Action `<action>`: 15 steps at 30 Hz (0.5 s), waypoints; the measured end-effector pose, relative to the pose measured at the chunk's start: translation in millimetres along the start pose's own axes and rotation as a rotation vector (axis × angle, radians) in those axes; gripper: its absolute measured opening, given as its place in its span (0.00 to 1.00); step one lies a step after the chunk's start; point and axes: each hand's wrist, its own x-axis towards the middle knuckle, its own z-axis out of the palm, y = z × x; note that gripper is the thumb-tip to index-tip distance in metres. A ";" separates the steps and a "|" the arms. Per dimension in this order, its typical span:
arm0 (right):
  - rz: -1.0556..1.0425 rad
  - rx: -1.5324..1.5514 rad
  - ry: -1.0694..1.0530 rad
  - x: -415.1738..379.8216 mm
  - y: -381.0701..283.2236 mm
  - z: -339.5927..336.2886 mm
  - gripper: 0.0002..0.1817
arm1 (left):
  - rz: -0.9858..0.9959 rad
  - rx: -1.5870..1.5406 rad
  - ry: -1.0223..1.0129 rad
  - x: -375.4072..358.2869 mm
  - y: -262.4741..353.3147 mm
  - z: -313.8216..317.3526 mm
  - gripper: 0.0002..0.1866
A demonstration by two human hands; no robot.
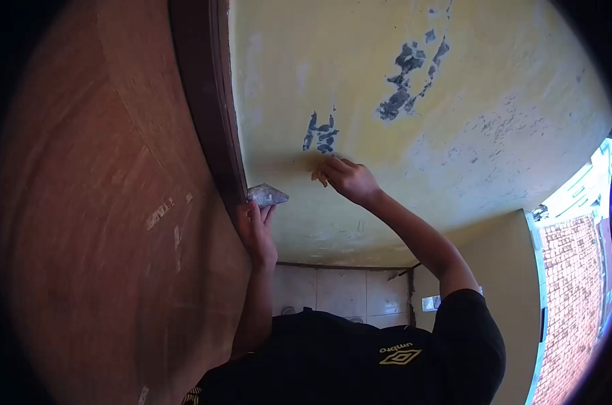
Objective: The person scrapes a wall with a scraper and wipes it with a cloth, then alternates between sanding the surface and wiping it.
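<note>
My left hand [257, 233] is closed around a scraper [268, 196] with a grey, pointed metal blade, beside the dark door frame. The handle is mostly hidden by the fingers. Up against the yellow wall [285, 88], my right hand [352, 181] has its fingers bent and pinched together. Something small and yellowish shows at the fingertips, too small to make out. Just above those fingers is a grey patch [326, 140] where the paint is gone. A larger bare patch [402, 81] lies higher and to the right.
On the left stands a reddish-brown wooden door [103, 223] with torn tape bits, next to its dark frame [208, 88]. Pale floor tiles [339, 290] show below the wall. At the right, an opening gives onto a brick-patterned surface [569, 270].
</note>
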 end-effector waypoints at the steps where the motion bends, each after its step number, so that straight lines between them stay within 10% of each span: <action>1: 0.031 -0.007 -0.009 15.9 1.4 -13.5 0.16 | -0.015 0.006 0.038 -0.5 -1.7 2.7 0.14; 5: 0.094 -0.055 0.328 127.2 5.3 -87.8 0.21 | -0.010 0.015 0.020 11.8 11.4 17.7 0.15; 15: 0.072 0.069 0.035 30.4 -35.8 14.1 0.16 | -0.004 0.004 0.055 -2.2 5.7 4.2 0.15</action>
